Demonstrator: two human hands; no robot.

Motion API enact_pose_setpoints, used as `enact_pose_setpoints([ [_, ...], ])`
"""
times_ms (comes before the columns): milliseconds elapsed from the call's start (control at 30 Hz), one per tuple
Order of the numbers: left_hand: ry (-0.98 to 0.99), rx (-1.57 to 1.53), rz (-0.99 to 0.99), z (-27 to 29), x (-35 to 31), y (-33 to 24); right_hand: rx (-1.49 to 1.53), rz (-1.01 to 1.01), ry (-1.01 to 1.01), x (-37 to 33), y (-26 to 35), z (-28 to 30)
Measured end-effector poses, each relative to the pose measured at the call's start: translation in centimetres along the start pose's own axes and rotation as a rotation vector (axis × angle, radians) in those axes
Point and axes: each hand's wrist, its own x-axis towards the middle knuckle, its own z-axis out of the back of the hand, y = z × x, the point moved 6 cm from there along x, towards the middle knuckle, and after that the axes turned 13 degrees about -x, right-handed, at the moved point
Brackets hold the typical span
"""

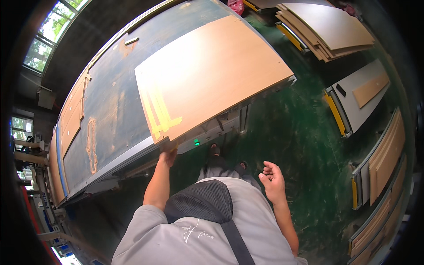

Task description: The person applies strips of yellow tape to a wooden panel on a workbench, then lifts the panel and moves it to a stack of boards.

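Observation:
A wood-coloured panel (221,66) lies on the large dark worktable, its near corner jutting slightly past the table's edge. Yellow tape strips (160,112) run along the panel's left side, with one crossing near that corner. Just below the corner is my left hand (168,156), fingers curled up at the edge and partly hidden; a bit of yellow shows beside them. What it grips I cannot make out. My right hand (272,182) hangs in the air over the green floor, loosely bent, with thumb and fingers apart and nothing between them.
The dark worktable (106,84) bears sawdust patches and cut brown boards (73,117) at its far left. A green light (197,142) glows on the table's side below the panel. Stacked panels (329,31) and low carts with yellow ends (335,115) line the right.

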Motion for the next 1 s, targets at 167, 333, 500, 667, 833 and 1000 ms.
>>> enact_pose_setpoints([
  [167, -0.080, 0.519, -0.013, 0.8, -3.2, -4.0, -0.174, 0.056, 0.080, -0.3, 1.9, 0.0],
  [333, -0.023, 0.570, 0.076, -1.3, -9.0, -3.2, -0.288, 0.132, 0.047, 2.6, 3.9, 2.0],
  [500, 0.448, 0.296, 0.227, -10.6, -15.6, 0.1, -0.295, 0.177, -0.169, 13.6, 6.4, 5.2],
  [667, 0.586, 0.116, 0.265, -15.6, -14.4, 0.5, -0.643, 0.281, -0.453, 28.3, 12.2, 9.2],
  [833, 0.510, 0.031, 0.232, -17.8, -14.5, 0.9, -0.862, 0.162, -0.430, 37.9, 13.8, 11.0],
  [1000, 0.351, -0.233, 0.201, -17.3, -14.1, 3.3, -0.942, 0.058, -0.160, 44.2, 11.9, 10.3],
])
